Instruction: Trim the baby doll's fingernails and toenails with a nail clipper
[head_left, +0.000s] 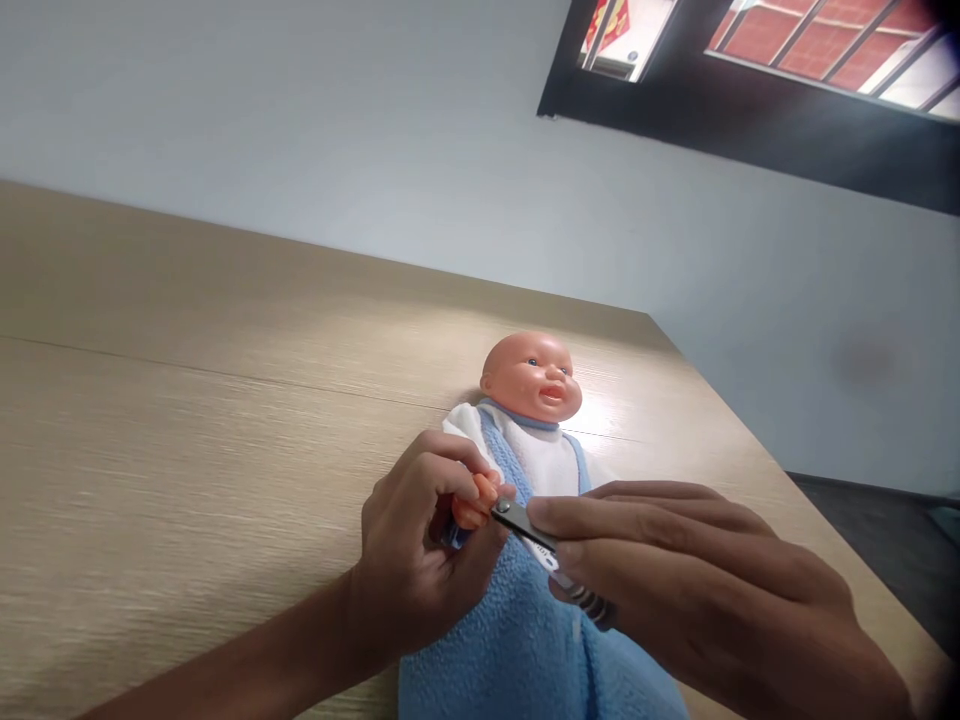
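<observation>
A baby doll (534, 378) in a white shirt and blue fleece overalls lies on its back on a light wooden table (187, 420). My left hand (416, 555) is closed round the doll's small orange hand (477, 503), pinching it between thumb and fingers. My right hand (697, 580) grips a metal nail clipper (534, 535), its jaws touching the tip of the doll's hand. Both hands hover over the doll's chest and belly.
The table's right edge (757, 450) runs diagonally, with dark floor (885, 540) beyond it. A pale wall (450, 170) rises behind, with a dark-framed window (750, 100) at the top right.
</observation>
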